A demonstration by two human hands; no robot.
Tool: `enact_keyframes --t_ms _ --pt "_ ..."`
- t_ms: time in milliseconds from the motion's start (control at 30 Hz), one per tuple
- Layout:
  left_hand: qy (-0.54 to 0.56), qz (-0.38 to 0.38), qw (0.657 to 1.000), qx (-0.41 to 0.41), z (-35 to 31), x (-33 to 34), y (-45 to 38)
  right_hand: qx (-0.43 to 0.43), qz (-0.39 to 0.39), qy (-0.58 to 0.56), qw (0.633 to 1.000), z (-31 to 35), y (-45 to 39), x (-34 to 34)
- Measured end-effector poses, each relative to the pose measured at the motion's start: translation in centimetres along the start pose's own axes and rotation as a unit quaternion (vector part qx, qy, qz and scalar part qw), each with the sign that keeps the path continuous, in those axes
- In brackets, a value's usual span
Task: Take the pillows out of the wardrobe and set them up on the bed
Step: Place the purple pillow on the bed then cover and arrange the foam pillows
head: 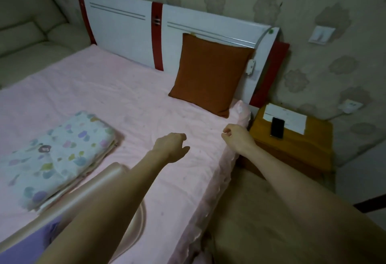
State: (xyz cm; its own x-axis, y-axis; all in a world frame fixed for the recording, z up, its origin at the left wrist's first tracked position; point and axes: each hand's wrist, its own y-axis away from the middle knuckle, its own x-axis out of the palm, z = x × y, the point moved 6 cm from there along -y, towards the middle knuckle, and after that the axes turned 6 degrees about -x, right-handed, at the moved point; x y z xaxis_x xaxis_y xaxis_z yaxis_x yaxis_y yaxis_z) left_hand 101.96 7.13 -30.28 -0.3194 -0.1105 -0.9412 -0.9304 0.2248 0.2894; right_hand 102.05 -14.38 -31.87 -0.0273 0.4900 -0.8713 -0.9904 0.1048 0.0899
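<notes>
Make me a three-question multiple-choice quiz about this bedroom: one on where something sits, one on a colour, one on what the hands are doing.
1. Where is the phone?
A. on the bed
B. on the bedside table
C. on the floor

2. What colour is the pillow?
A. rust-orange
B. blue
C. white

3. What do the hands hold?
A. a pillow
B. a quilt
C. nothing

Answers:
1 B, the phone lies on the bedside table.
2 A, the pillow leaning on the headboard is rust-orange.
3 C, the left hand and right hand hover empty, fingers loosely curled.

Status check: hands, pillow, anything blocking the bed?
Left hand and right hand empty, loosely curled over the bed. Orange pillow upright against headboard. Folded floral quilt lies left, clear of the pillow.
</notes>
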Motion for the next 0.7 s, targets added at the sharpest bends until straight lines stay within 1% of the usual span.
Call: enact_keyframes --t_ms 200,333,400,500,567,700 --pt "0.006 0.014 1.0 0.007 -4.8 -3.2 -11.8 0.003 -0.005 -0.006 1.0 -3.4 -10.2 -6.4" --pt "0.009 0.012 1.0 -0.004 -6.5 -5.9 -17.4 -0.013 -0.007 0.003 1.0 -4.9 -16.3 -9.9" --pt "0.01 0.003 1.0 -0.017 -6.9 -7.0 -20.1 -0.022 -0.002 -0.011 1.0 -5.9 -19.8 -10.9" --pt "0.036 -0.005 0.998 -0.051 -7.1 -7.7 -24.0 -0.046 0.014 -0.024 0.999 -7.3 -25.8 -11.6" --pt "0.044 0.004 0.996 -0.08 -7.4 -7.2 -26.6 -0.062 0.029 -0.02 0.997 -8.3 -30.2 -11.7" --pt "0.051 0.014 0.986 -0.157 -8.0 -6.4 -32.2 -0.113 0.08 -0.012 0.99 -10.0 -39.6 -11.4"
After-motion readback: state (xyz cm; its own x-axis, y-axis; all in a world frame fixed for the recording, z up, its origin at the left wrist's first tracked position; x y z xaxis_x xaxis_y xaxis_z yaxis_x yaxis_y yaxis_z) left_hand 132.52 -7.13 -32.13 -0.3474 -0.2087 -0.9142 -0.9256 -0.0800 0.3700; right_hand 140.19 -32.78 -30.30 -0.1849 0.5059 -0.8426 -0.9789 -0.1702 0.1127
